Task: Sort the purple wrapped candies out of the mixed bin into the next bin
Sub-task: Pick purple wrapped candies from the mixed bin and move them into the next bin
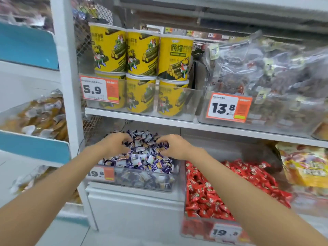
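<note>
Purple candies point(142, 158) | left hand point(115, 144), right hand point(174, 146) — fingertips buried | grip unclear

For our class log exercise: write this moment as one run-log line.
left hand: curled on purple candies | right hand: same, grip unclear | red candies: adjacent bin
</note>
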Demonstrator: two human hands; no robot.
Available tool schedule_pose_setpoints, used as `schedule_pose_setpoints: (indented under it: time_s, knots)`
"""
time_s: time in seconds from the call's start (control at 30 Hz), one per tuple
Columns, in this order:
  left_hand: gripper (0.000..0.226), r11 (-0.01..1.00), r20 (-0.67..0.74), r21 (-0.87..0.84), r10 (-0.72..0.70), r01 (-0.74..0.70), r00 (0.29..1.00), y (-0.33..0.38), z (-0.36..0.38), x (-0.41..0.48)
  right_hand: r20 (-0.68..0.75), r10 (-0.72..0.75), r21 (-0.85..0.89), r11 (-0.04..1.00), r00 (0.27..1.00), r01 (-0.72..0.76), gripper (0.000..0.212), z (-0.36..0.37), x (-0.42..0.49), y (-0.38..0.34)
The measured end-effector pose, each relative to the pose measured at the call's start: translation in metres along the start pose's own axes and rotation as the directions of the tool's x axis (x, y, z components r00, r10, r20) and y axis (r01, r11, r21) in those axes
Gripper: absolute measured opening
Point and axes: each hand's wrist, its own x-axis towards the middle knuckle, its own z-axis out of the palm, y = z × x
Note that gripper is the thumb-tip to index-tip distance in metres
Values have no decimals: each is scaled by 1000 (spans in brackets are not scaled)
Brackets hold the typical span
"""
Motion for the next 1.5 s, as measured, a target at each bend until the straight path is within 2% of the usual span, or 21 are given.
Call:
schedule_pose_setpoints:
  time_s: [0.13,0.27,0.33,0.4,0.57,0.73,0.8,0.87,0.93,1.03,1.1,1.17,1.2,1.3,1.4,1.5]
  knots:
    - [28,982,-39,-94,158,-161,987,46,13,-23,-178,63,50,997,982,-55,25,-26,-79,35]
    - [18,933,-150,-189,280,-305,948,106,23,-55,-151,178,18,984,972,-178,11,-50,-173,80]
    - [16,910,-192,-202,325,-361,926,138,31,-69,-167,247,66,969,955,-239,6,-57,-219,103]
    - [15,882,-203,-236,365,-408,908,166,40,-80,-203,295,152,951,934,-267,11,-61,-256,120]
    - [13,870,-109,-218,429,-443,897,210,63,-86,-250,330,310,918,910,-248,19,-56,-303,142]
    - [16,883,21,-214,431,-417,902,219,73,-80,-248,318,347,911,915,-223,23,-40,-297,158]
    - [22,889,83,-128,452,-440,888,223,81,-74,-217,325,330,912,921,-244,26,-32,-283,164]
    - [37,884,151,-3,463,-468,873,231,89,-66,-146,305,269,928,941,-258,34,-26,-265,169]
    - [59,874,245,14,468,-486,849,239,97,-56,-34,290,204,939,956,-277,57,-20,-247,175]
    - [93,870,444,70,411,-489,796,246,114,-37,179,369,-22,928,912,-371,107,-8,-224,181]
    - [107,848,506,180,356,-499,786,250,130,-24,239,398,-163,916,886,-367,116,2,-209,183]
    - [112,820,482,241,364,-520,797,253,139,-9,205,381,-135,923,901,-360,114,6,-193,187]
    - [107,814,422,252,393,-523,817,255,139,-1,150,366,-100,930,919,-354,107,6,-184,192]
    - [73,863,197,189,435,-469,879,253,121,26,-60,320,41,947,946,-318,82,-8,-167,209]
    - [67,916,242,7,387,-401,890,249,98,39,-158,267,239,944,951,-225,67,-31,-168,217]
    - [62,904,251,-93,427,-418,869,239,86,35,-158,219,335,929,963,-157,45,-50,-185,214]
